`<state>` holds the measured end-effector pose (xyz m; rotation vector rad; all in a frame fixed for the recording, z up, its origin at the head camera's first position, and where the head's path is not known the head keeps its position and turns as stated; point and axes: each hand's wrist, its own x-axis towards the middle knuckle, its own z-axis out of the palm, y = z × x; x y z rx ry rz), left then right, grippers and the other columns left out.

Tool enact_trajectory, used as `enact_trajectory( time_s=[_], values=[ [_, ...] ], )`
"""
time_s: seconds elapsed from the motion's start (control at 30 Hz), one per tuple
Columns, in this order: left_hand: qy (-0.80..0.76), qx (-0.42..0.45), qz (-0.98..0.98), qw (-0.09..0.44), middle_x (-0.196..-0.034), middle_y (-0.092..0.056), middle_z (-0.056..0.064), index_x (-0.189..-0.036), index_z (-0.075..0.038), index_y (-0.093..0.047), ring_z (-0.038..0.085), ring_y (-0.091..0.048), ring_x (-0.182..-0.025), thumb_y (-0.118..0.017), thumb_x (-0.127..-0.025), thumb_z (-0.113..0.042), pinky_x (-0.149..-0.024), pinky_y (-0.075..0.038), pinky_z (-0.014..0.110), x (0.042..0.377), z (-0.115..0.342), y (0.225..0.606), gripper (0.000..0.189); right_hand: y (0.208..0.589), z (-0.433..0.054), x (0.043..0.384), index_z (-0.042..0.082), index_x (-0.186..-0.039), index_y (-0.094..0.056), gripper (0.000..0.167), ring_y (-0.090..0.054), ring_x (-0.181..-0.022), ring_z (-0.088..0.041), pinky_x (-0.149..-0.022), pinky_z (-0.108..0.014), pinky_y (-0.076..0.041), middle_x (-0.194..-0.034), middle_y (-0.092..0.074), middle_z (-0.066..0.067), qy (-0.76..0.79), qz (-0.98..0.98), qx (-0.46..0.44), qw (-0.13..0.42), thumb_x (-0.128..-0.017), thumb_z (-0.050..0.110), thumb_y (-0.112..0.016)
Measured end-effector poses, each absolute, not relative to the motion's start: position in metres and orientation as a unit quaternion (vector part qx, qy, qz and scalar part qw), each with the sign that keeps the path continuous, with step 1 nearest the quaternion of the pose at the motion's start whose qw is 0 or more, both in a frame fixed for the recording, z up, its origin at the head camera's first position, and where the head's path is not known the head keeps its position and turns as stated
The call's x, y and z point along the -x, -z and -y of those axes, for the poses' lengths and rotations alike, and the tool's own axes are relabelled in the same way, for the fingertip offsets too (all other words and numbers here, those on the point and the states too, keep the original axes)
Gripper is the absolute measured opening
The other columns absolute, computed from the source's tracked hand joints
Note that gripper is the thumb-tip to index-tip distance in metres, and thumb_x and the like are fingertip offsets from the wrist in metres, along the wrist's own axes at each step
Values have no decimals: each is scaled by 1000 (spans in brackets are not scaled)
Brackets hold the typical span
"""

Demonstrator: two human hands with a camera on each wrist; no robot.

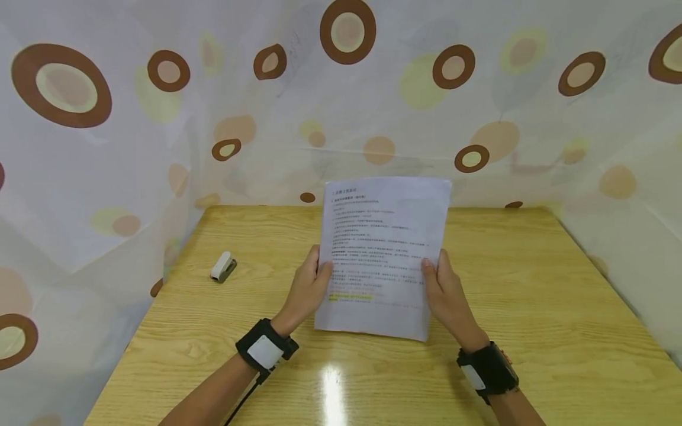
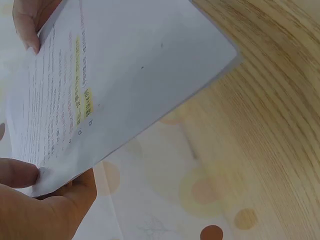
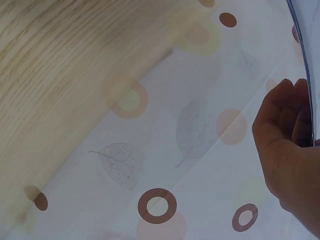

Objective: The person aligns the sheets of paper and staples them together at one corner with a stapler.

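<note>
Both hands hold up printed sheets of paper [image 1: 378, 260], tilted toward the head camera, with lines of small text and a few yellow-highlighted lines near the bottom. My left hand [image 1: 309, 284] grips the left edge, thumb on the front and fingers behind. On the opposite edge my right hand [image 1: 446, 293] pinches the paper the same way. In the left wrist view the lower corner of the paper [image 2: 150, 65] shows more than one layer. The right wrist view catches the curled fingers of the right hand [image 3: 285, 135] behind the paper's edge [image 3: 307, 65].
A small white and grey stapler [image 1: 224, 267] lies on the wooden table [image 1: 533, 307], left of the hands. A patterned cloth [image 1: 373, 106] with brown rings hangs behind the table and along its sides. A black cable [image 1: 242, 405] runs from the left wristband.
</note>
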<state>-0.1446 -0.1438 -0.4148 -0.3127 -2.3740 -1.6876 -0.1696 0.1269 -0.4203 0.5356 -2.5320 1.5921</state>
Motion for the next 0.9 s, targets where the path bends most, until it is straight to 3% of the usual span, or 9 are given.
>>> enact_trajectory(
  time_s=[0.3, 0.6, 0.73, 0.9],
  values=[
    [577, 73, 811, 57, -94, -61, 10, -133, 0, -48, 20, -59, -73, -42, -103, -7, -61, -48, 34, 144, 144, 416, 32, 421, -132, 174, 1, -143, -36, 39, -62, -88, -25, -70, -36, -49, -111, -62, -19, -521, 839, -154, -11, -110, 22, -35],
    [557, 55, 828, -15, -101, -63, 11, -142, -3, -43, 20, -62, -78, -41, -104, -6, -65, -51, 35, 145, 146, 426, 38, 430, -142, 181, 2, -153, -32, 46, -66, -99, -28, -80, -38, -51, -123, -62, -22, -567, 802, -137, -128, -110, 18, -35],
    [567, 52, 820, -59, -102, -64, 11, -143, -4, -41, 20, -65, -80, -40, -105, -6, -66, -53, 36, 146, 147, 431, 39, 433, -145, 183, 0, -151, -35, 45, -64, -100, -25, -84, -38, -47, -122, -64, -20, -564, 799, -126, -163, -110, 18, -34],
    [577, 55, 808, -100, -101, -66, 10, -143, -3, -41, 21, -68, -81, -39, -105, -5, -66, -54, 36, 147, 149, 434, 38, 438, -148, 187, -7, -145, -41, 44, -65, -92, -25, -76, -36, -51, -112, -67, -19, -560, 797, -122, -192, -110, 17, -36]
  ],
)
